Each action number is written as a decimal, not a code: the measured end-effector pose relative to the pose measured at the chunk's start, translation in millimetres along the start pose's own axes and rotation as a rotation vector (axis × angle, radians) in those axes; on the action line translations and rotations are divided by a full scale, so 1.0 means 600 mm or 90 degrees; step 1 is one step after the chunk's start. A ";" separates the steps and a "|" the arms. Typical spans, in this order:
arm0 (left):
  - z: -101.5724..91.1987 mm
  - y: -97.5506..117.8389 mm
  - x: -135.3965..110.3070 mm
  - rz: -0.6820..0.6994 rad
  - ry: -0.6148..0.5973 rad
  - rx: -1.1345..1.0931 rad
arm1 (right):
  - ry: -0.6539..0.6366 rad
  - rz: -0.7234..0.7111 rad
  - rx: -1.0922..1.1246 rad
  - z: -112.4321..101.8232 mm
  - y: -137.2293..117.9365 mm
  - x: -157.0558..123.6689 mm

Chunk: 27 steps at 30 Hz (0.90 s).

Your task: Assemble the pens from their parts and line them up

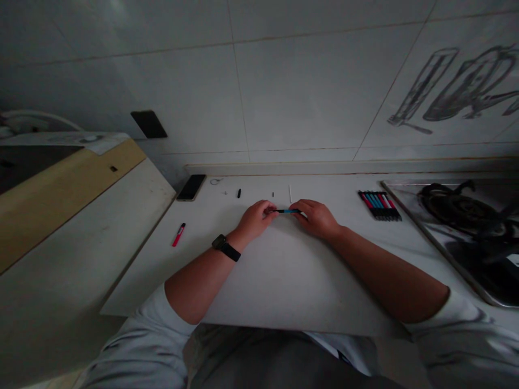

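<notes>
Between my hands, level and just over the white counter, is a blue and black pen [288, 210]. My left hand [258, 215] pinches its left end, and my right hand [317, 217] grips its right end. The fingers cover both tips of the pen. Behind my hands lie a thin white stick [290, 193], perhaps a refill, a tiny dark piece [273, 194] and a short black piece [239, 193]. A small pale piece [225, 193], too small to name, lies further left.
A row of several pens [379, 206] lies at the right beside the gas stove [446, 243]. On the left are a red marker-like item [179, 235], a phone [192, 187] and a small ring-like loop [216, 181]. A tiled wall [300, 97] closes the back; a white cabinet-like box [89, 232] stands left.
</notes>
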<state>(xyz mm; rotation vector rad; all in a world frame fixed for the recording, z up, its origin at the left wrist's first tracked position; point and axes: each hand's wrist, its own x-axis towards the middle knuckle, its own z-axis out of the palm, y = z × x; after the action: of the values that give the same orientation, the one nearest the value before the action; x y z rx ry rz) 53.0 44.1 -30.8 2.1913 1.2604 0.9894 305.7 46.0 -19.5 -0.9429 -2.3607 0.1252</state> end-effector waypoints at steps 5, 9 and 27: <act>-0.001 -0.002 0.002 -0.011 -0.042 0.025 | 0.015 -0.003 -0.009 0.001 0.002 0.000; -0.004 0.001 0.002 -0.001 -0.044 0.033 | 0.012 -0.008 -0.017 0.006 0.008 -0.001; -0.014 0.011 0.001 0.055 0.002 0.114 | -0.050 0.114 0.073 -0.004 0.008 0.001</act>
<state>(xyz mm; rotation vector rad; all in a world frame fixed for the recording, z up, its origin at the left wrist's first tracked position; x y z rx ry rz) 50.6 41.5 -20.4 2.3984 1.3107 0.9461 309.5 49.8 -18.9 -1.1102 -2.3087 0.3696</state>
